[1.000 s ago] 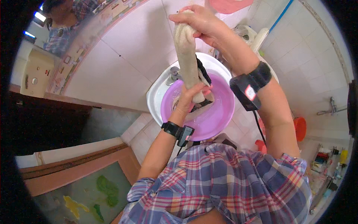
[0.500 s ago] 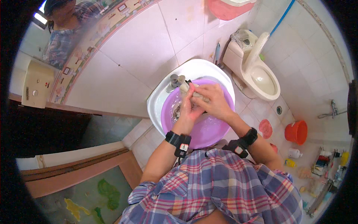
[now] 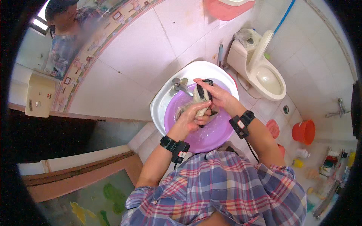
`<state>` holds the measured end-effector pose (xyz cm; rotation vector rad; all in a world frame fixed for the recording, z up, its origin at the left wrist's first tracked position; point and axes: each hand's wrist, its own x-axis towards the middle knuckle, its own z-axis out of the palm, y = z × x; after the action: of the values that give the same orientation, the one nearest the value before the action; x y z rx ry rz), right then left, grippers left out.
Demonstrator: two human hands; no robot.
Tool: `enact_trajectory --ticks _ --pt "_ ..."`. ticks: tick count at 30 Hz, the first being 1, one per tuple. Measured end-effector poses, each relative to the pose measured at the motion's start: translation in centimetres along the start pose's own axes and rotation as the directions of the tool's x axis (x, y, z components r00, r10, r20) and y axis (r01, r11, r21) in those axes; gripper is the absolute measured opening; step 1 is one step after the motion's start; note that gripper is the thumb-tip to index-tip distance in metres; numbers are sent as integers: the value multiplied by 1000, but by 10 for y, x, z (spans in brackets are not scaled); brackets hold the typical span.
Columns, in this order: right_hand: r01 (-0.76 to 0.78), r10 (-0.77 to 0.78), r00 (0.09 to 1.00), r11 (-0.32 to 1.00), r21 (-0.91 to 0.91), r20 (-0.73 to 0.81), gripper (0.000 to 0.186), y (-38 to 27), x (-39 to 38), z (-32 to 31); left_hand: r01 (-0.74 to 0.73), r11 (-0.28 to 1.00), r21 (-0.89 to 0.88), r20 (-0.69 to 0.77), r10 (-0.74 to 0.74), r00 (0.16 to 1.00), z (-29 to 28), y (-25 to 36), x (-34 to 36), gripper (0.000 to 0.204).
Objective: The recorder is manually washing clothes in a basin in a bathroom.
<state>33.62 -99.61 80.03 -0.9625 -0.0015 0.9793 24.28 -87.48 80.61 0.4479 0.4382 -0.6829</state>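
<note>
Both my hands are on a wet off-white and black item (image 3: 201,96) over the purple basin (image 3: 218,139); its kind cannot be made out, though it looks limp. My left hand (image 3: 193,117) curls its fingers round the lower end. Up at the top, my right hand (image 3: 219,95) grips the dark part, its fingers reaching across the far side. Just left of the item, water comes from a metal tap (image 3: 176,81) into the basin, which holds sudsy water. The basin sits in a white sink (image 3: 156,107). Part of the item is hidden behind my fingers.
A cream toilet (image 3: 264,77) stands to the right behind the sink, beside a floor drain (image 3: 286,109). Further right are a red bucket (image 3: 304,132) and a rack of bottles (image 3: 329,164). A tiled wall (image 3: 132,49) with a mirror (image 3: 64,34) rises at left.
The item has been turned, and its black part now shows. My left hand has moved down to the lower end, while my right hand has shifted up and right. The tap's stream has come into view.
</note>
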Motion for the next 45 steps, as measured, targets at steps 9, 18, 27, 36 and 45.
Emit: enact_trajectory --ticks 9,18,27,36,45 --pt "102 -262 956 711 -696 -128 38 32 29 -16 79 -112 990 12 645 764 -43 -12 56 39" --pt "197 -221 975 882 -428 -8 51 -1 9 -5 -156 586 795 -239 539 808 -4 0 13 40" --pt "313 -285 900 949 -36 329 55 -19 -18 27 14 999 36 379 -27 925 3 20 -20 30" --pt "368 -347 919 581 -726 188 21 4 5 27 90 556 826 -297 294 909 -27 8 11 31" --pt "266 -601 795 226 -937 80 27 40 29 13 151 -104 983 26 894 448 -15 -18 16 54"
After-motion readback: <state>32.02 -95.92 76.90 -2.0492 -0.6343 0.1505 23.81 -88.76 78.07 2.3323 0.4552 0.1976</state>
